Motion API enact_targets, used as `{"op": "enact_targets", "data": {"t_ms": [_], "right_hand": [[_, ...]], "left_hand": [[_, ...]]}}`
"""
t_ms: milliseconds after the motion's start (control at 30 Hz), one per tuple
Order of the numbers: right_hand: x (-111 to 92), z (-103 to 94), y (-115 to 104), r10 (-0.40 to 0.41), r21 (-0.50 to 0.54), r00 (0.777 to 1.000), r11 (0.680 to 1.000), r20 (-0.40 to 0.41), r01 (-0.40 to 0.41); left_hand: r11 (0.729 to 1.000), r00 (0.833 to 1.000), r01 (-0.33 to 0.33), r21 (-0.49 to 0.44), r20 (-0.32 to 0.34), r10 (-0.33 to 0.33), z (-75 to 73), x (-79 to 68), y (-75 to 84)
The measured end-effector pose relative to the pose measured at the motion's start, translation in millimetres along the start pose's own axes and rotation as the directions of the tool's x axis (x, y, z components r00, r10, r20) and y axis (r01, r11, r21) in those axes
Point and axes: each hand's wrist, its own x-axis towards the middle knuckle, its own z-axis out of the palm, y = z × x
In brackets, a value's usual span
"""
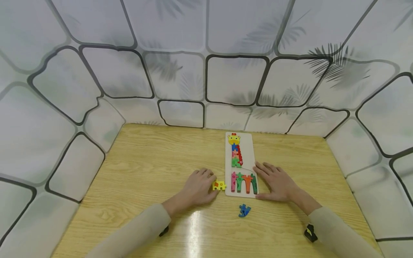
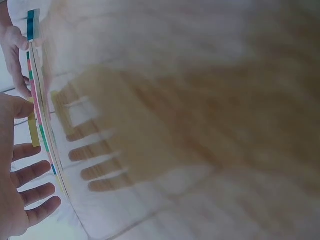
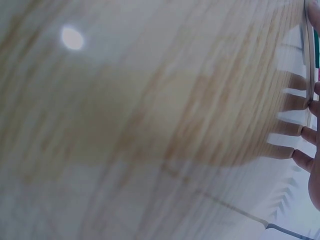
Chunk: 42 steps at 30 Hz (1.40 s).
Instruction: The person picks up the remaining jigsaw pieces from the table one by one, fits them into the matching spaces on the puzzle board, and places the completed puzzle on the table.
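A giraffe puzzle board (image 1: 248, 150) lies on the table, with a yellow head, neck pieces and several coloured leg pieces set in it. Just left of the board, my left hand (image 1: 200, 187) pinches a yellow puzzle piece (image 1: 219, 185) with orange spots between thumb and index finger. The left wrist view shows the yellow piece (image 2: 33, 125) between them, other fingers extended. My right hand (image 1: 276, 182) lies with spread fingers against the board's right edge, steadying nothing else. Below the board lies a blue puzzle piece (image 1: 244, 210).
The wooden table (image 1: 145, 154) is glossy and reflects the hands. Cloth-like walls (image 1: 180, 79) with a stone and leaf print rise behind it and along both sides. Dark wrist straps show below both sleeves.
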Motion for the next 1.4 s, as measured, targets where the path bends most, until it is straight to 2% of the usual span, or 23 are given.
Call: {"op": "enact_targets", "data": {"t_ms": [533,900,1400], "right_hand": [[0,3.1,2,-0.003,-0.004,1.0,1.0,-0.001,0.003],[0,1.7,1,-0.007,-0.008,1.0,1.0,0.002,0.007],[0,-1.3,-1,-0.009,0.007,1.0,1.0,0.0,0.009]], "left_hand": [[0.999,1.0,-0.017,-0.03,0.018,0.018,1.1,18.2,4.4],[0.999,0.998,-0.015,-0.041,0.061,0.018,3.4,33.3,1.2],[0.999,0.997,-0.025,-0.024,0.072,0.027,2.4,49.3,-4.5]]}}
